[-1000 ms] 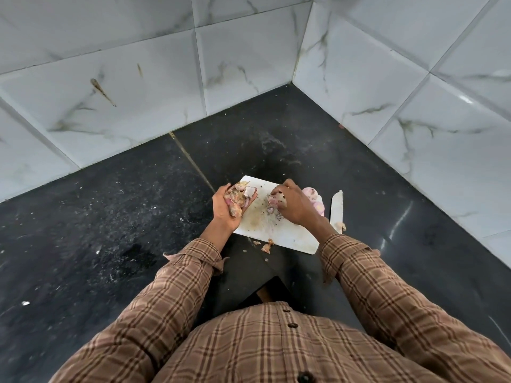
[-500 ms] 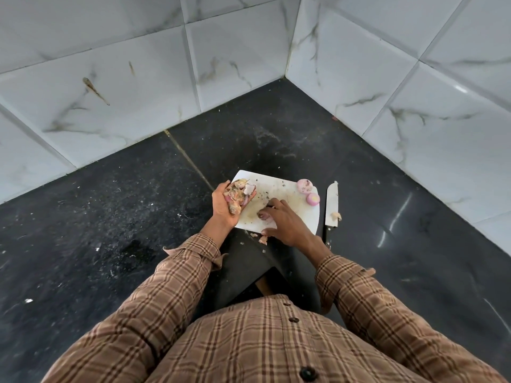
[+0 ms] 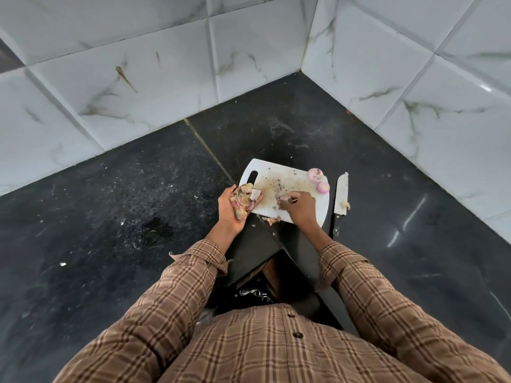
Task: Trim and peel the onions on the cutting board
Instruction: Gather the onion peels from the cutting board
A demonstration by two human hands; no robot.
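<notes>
Head view: the white cutting board [image 3: 301, 201] serves as landmark; it lies on the black countertop [image 3: 138, 205], overhanging the counter's near corner.
Onions: two peeled onions [image 3: 318, 180], pale pink and glossy, sit touching each other at the board's far right corner.
Progress: both onions look trimmed and bare of skin, so the cutting and peeling seem done; what is left appears to be gathering the waste.
Skins: a heap of papery tan and pink onion peels [image 3: 244, 201] is cupped off the board's left edge; a few scraps [image 3: 272, 220] lie at its near edge.
Left hand [image 3: 231, 210]: palm up, fingers curled around the peels, just left of the board.
Right hand [image 3: 298, 207]: over the board's near middle, fingertips pinching at small bits on the stained surface.
Knife [image 3: 340, 194]: lies on the counter just right of the board, blade pointing away, untouched.
Surroundings: white marbled wall tiles [image 3: 166, 78] beyond the board; checked brown sleeves [image 3: 179, 294] nearest the camera.
</notes>
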